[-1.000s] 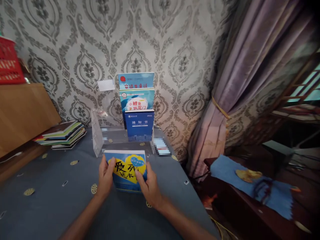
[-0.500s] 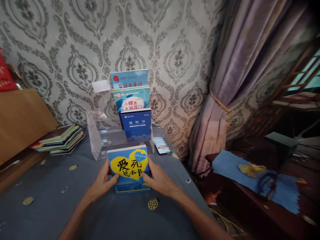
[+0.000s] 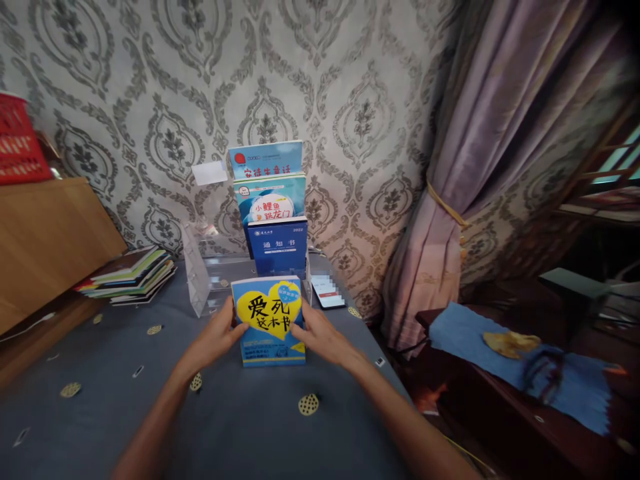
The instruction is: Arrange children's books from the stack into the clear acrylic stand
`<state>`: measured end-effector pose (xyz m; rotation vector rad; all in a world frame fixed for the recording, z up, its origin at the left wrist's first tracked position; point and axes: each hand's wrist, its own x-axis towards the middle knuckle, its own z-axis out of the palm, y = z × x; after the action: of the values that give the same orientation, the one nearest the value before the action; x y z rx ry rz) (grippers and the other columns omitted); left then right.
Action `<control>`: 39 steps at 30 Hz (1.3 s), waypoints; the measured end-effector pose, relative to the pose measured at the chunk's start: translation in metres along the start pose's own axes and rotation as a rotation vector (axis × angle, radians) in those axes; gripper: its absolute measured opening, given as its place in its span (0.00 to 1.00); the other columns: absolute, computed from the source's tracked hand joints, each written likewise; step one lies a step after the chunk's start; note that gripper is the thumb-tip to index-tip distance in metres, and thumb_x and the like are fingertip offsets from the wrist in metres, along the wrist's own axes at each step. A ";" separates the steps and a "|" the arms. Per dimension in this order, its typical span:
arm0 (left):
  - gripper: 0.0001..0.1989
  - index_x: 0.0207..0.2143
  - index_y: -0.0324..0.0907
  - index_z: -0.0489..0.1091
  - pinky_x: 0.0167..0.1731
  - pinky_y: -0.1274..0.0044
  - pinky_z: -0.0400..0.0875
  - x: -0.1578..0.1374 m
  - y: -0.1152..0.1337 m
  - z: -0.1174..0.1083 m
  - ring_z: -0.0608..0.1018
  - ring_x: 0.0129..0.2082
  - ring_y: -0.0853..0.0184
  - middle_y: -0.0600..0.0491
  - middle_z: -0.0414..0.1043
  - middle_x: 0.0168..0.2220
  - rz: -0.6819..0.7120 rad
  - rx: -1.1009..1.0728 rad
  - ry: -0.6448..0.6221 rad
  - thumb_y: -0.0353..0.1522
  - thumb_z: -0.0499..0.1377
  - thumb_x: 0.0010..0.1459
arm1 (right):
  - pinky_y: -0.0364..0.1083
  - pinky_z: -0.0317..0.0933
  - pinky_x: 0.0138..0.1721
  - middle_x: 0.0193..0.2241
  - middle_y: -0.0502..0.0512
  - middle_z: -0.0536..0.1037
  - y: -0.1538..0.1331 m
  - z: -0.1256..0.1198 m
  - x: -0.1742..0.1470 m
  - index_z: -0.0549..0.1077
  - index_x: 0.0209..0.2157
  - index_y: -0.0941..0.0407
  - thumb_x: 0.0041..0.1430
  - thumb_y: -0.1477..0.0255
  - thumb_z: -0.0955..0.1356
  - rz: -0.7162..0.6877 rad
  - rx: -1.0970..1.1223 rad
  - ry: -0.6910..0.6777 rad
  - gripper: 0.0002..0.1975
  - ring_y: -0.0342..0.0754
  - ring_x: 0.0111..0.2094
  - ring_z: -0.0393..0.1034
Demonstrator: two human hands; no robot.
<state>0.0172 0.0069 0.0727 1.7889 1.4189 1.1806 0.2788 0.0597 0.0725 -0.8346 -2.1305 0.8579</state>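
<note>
A blue book with a yellow heart on its cover (image 3: 270, 317) stands upright between my hands, its front facing me. My left hand (image 3: 220, 333) is closed on its left edge, thumb on the cover. On the right edge my right hand (image 3: 323, 333) grips it the same way. Just behind is a clear stepped book stand (image 3: 194, 270). Its right side bears a dark blue booklet (image 3: 280, 247), a teal book (image 3: 245, 200) behind that, and a light blue book (image 3: 280, 155) at the back. The held book hides the stand's lower front.
A phone (image 3: 327, 291) lies right of the stand on the grey-blue cloth (image 3: 165, 413). Several thin books are stacked (image 3: 130, 273) at the left, beside a wooden box (image 3: 55, 233) with a red basket (image 3: 23, 143) on top. A tied curtain (image 3: 425, 267) hangs at the right.
Both hands have carried the heart-cover book slightly forward, toward the stand, so it now overlaps the dark blue booklet's bottom. The view has shifted a little to the left.
</note>
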 end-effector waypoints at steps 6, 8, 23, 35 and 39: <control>0.23 0.56 0.43 0.61 0.37 0.69 0.74 0.031 0.003 0.011 0.78 0.36 0.59 0.50 0.76 0.39 0.001 0.235 0.034 0.34 0.58 0.59 | 0.44 0.57 0.31 0.35 0.55 0.76 0.019 -0.011 0.030 0.67 0.50 0.59 0.58 0.72 0.63 0.011 -0.124 0.020 0.18 0.46 0.27 0.64; 0.20 0.54 0.43 0.60 0.36 0.69 0.74 0.040 0.005 0.015 0.78 0.36 0.59 0.50 0.75 0.38 0.011 0.300 0.065 0.33 0.57 0.59 | 0.44 0.56 0.31 0.35 0.55 0.76 0.025 -0.013 0.039 0.67 0.48 0.58 0.58 0.72 0.63 0.011 -0.145 0.055 0.16 0.47 0.28 0.64; 0.20 0.56 0.42 0.57 0.41 0.66 0.77 0.077 0.041 0.021 0.81 0.40 0.57 0.46 0.77 0.41 0.262 0.400 0.341 0.33 0.56 0.63 | 0.48 0.67 0.34 0.35 0.55 0.80 0.011 -0.053 0.070 0.71 0.47 0.56 0.57 0.71 0.65 -0.148 -0.165 0.329 0.15 0.51 0.31 0.72; 0.24 0.62 0.41 0.54 0.48 0.61 0.76 0.108 0.057 0.018 0.80 0.45 0.55 0.44 0.75 0.44 0.451 0.439 0.475 0.36 0.55 0.67 | 0.55 0.73 0.43 0.45 0.57 0.79 0.000 -0.071 0.089 0.73 0.48 0.52 0.60 0.69 0.65 -0.306 0.018 0.492 0.14 0.54 0.43 0.75; 0.22 0.58 0.42 0.56 0.44 0.62 0.77 0.110 0.052 0.023 0.81 0.39 0.56 0.46 0.76 0.41 0.406 0.460 0.481 0.35 0.56 0.65 | 0.56 0.73 0.45 0.47 0.57 0.78 0.012 -0.067 0.094 0.72 0.50 0.52 0.59 0.70 0.65 -0.286 0.042 0.475 0.17 0.55 0.46 0.74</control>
<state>0.0670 0.0997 0.1377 2.2923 1.7568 1.6841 0.2814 0.1585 0.1326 -0.6168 -1.7486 0.4936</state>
